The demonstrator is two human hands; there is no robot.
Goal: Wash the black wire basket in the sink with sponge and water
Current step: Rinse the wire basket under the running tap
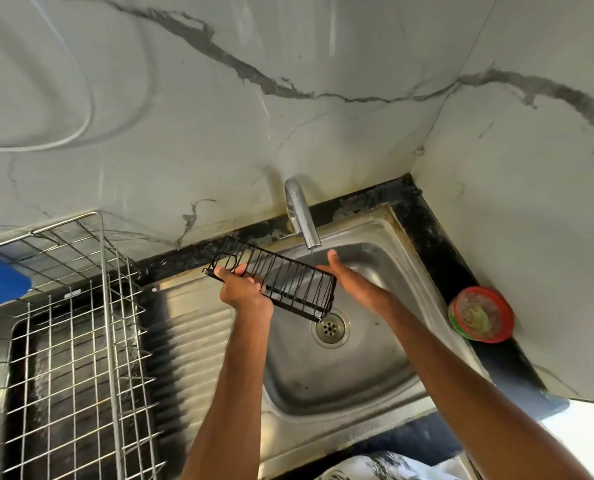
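The left hand (243, 291) grips the tilted basket (275, 280) over the sink (323, 382); the right hand (349, 280) lies open, fingers straight, under the tap (302, 216).

The dark stone desk (430, 237) runs into the wall corner, its back strip stained and worn. A stainless steel sink (323, 382) is set into it, with a ribbed drainboard (191, 330) on its left. A silver wire dish rack (81, 344) stands on the desk's left part, beside the drainboard. At the right, a round red-rimmed tub (481, 314) (contents greenish, unclear) sits near the sink's edge.
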